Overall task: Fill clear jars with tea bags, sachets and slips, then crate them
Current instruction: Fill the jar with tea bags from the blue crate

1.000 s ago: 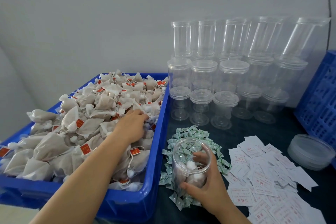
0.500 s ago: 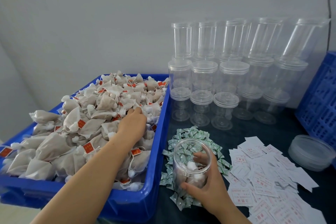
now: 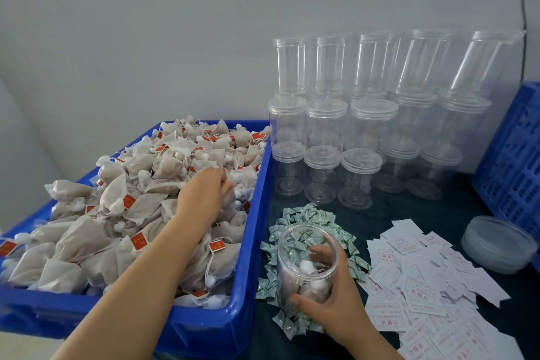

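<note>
Over the blue bin (image 3: 251,242), my left hand (image 3: 204,193) has shifted right, now pinching tea bags (image 3: 140,207) — right hand (image 3: 336,301) still grips the jar (image 3: 304,266); filling continues.

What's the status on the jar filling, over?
Left hand gripping tea bags in blue bin. Right hand holds open jar, few bags inside. Nothing blocking.

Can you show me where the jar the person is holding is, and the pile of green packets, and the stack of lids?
open jar (image 3: 306,245): head view, on its clear wall near the rim.
green sachets (image 3: 309,215): head view, on the pile's far part.
stack of lids (image 3: 496,245): head view, on the top lid.
</note>
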